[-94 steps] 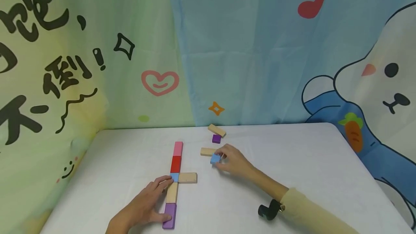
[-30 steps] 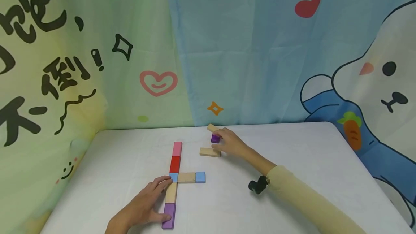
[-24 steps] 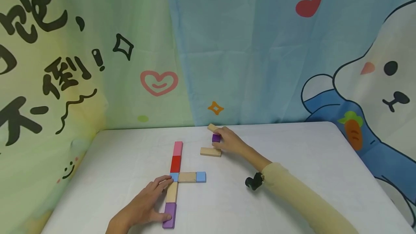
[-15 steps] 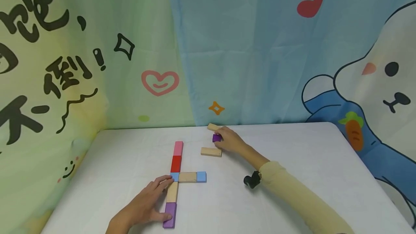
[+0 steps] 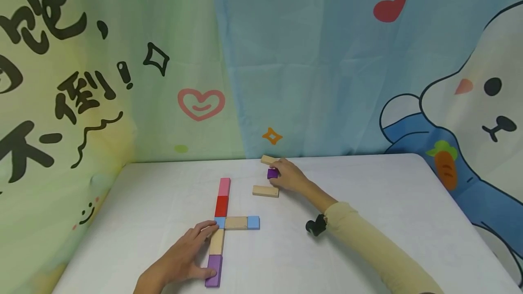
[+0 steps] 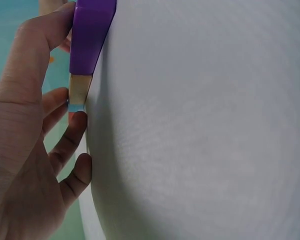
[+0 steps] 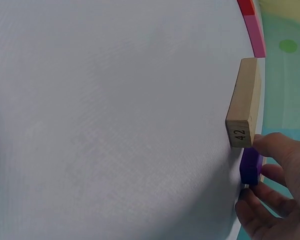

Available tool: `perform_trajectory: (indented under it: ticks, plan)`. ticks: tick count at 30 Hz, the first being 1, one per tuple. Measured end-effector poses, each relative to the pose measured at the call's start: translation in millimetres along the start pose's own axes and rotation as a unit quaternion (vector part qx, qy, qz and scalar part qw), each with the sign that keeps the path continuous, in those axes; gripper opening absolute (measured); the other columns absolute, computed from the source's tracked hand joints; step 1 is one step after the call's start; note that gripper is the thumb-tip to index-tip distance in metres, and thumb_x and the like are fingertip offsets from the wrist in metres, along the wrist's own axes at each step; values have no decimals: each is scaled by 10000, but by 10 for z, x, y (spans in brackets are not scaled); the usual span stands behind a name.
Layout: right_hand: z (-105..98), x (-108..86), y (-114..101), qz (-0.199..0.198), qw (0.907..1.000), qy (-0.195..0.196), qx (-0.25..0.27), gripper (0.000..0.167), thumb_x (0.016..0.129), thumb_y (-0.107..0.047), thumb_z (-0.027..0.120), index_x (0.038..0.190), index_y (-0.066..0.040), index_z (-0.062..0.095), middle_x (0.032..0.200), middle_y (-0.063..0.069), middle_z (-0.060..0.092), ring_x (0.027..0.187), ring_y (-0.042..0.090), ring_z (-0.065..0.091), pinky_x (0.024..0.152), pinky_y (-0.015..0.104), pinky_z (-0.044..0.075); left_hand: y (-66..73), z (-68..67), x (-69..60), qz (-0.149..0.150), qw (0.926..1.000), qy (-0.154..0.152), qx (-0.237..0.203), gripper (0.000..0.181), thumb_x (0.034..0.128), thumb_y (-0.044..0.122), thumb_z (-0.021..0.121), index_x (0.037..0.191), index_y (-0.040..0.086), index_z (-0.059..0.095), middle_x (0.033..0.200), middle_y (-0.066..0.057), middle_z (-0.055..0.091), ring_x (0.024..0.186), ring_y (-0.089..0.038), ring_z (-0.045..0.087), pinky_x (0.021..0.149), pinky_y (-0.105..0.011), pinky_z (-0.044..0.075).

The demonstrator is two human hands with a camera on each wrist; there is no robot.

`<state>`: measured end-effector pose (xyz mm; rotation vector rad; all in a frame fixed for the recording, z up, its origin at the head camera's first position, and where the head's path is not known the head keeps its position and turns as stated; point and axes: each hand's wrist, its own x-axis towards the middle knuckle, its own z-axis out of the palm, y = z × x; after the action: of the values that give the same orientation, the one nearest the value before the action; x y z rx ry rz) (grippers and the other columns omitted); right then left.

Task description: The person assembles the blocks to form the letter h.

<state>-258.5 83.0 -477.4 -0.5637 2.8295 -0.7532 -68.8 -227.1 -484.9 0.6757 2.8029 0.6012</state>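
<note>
Right hand (image 5: 291,177): thumb and fingers are spanning the small purple block (image 7: 250,167); the views are not showing whether they are gripping it. This block is sitting between a near wooden block (image 5: 265,191) and a far wooden block (image 5: 267,159). Left hand (image 5: 184,253): fingers are lying apart, thumb resting on the long purple block (image 5: 214,272), fingertips touching the blue block (image 5: 221,222). Beyond, a red block (image 5: 221,206) and pink block (image 5: 224,187) are continuing the row along the white tabletop (image 5: 302,262).
</note>
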Motion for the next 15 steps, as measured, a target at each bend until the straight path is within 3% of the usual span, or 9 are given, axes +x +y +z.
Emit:
perform_trajectory:
  ticks: [15]
  plan:
    - [56,34,19,47,10000,86,-3,491,874,-242,712,1307,-52,581,1314,158,562,1165,288,557,990,443,514,11,-2,-3,-94,9999,-98,-31,960,721,707,681,1466,190,366,1502,31,352,1212,-149,459,1012,-481,492]
